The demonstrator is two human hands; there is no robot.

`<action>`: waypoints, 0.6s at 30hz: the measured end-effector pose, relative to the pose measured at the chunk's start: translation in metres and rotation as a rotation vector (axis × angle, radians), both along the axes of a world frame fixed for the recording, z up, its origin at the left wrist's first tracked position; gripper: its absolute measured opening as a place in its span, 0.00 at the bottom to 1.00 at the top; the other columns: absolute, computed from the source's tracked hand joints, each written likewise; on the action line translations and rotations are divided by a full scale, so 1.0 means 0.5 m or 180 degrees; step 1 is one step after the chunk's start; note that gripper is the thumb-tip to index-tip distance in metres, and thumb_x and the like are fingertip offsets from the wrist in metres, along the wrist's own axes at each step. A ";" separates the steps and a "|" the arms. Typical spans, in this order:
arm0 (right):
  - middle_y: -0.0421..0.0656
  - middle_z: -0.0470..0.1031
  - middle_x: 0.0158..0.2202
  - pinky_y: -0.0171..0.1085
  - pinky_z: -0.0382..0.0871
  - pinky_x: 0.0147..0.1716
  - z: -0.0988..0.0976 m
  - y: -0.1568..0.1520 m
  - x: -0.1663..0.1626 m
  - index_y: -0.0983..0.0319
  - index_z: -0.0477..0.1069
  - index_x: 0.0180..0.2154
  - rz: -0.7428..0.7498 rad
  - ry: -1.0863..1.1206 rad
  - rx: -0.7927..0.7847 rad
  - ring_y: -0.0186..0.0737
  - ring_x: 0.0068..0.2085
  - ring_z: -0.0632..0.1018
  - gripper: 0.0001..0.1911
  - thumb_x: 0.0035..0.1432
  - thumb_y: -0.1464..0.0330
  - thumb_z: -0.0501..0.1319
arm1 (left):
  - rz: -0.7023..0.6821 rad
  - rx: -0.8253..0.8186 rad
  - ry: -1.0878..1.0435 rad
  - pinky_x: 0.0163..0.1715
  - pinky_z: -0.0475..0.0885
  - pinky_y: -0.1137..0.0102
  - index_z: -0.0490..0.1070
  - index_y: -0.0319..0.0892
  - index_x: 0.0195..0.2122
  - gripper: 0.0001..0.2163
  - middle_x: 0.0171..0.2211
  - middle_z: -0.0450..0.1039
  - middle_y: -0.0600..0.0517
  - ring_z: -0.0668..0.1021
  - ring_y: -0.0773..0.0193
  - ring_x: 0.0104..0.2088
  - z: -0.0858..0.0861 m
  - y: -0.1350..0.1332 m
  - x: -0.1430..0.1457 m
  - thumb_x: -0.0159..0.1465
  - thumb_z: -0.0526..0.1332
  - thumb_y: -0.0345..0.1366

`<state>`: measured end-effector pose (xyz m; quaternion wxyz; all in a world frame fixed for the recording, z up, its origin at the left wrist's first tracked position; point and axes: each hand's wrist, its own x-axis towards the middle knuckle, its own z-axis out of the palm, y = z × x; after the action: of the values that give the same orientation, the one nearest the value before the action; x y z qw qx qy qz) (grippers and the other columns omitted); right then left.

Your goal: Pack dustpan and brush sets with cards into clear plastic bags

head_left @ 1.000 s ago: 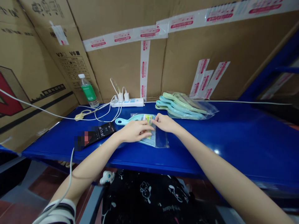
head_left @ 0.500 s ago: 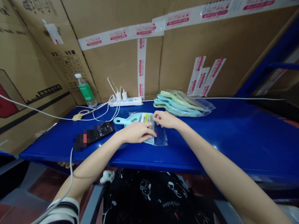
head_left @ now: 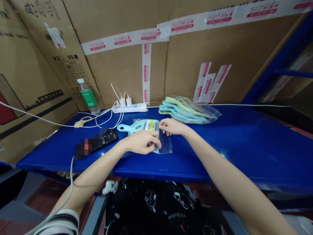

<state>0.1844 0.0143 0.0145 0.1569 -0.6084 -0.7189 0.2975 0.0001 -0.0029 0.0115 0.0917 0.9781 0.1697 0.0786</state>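
A clear plastic bag (head_left: pixel 164 145) with a yellow-green label lies on the blue shelf (head_left: pixel 232 143), holding a light-blue handled plastic piece (head_left: pixel 130 127) whose handle sticks out to the left. My left hand (head_left: pixel 141 142) rests on the bag's near left part, fingers curled and pinching its edge. At the bag's upper right edge my right hand (head_left: pixel 171 126) pinches the plastic, fingers closed.
A pile of blue and green plastic pieces in clear bags (head_left: pixel 188 110) lies behind. A phone (head_left: pixel 97 143) lies to the left, with a white power strip (head_left: pixel 129 107), cables and a water bottle (head_left: pixel 88 96) further back. Cardboard boxes (head_left: pixel 122 62) wall the back and left.
My left hand's fingers have curled from lying flat on the bag into a pinch nearer its front edge. The right hand stays at the bag's upper edge.
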 end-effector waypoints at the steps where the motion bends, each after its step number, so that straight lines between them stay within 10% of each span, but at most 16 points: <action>1: 0.35 0.70 0.18 0.28 0.67 0.21 -0.001 0.000 0.000 0.61 0.65 0.26 -0.0012 0.0032 -0.0016 0.28 0.18 0.71 0.12 0.60 0.78 0.54 | 0.0010 -0.0003 -0.0015 0.28 0.64 0.73 0.76 0.42 0.32 0.13 0.29 0.68 0.54 0.70 0.68 0.26 0.000 0.000 0.000 0.55 0.52 0.24; 11: 0.32 0.63 0.14 0.30 0.68 0.22 0.011 -0.009 -0.003 0.62 0.68 0.26 0.0177 0.0313 -0.0348 0.29 0.16 0.68 0.11 0.61 0.75 0.56 | 0.0185 0.1070 0.0372 0.23 0.57 0.69 0.69 0.42 0.31 0.07 0.30 0.70 0.52 0.71 0.65 0.27 -0.003 -0.010 0.007 0.62 0.52 0.31; 18: 0.34 0.69 0.19 0.32 0.68 0.24 -0.006 -0.008 -0.022 0.64 0.72 0.47 -0.0004 0.0203 0.0140 0.32 0.20 0.71 0.13 0.62 0.70 0.55 | 0.0149 0.1641 0.0249 0.27 0.64 0.69 0.67 0.40 0.36 0.13 0.31 0.71 0.50 0.73 0.62 0.29 -0.011 -0.009 0.006 0.70 0.44 0.32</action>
<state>0.1734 0.0101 0.0117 0.1932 -0.5954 -0.7195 0.3008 0.0029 -0.0075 0.0062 -0.1691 0.9672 0.1701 0.0834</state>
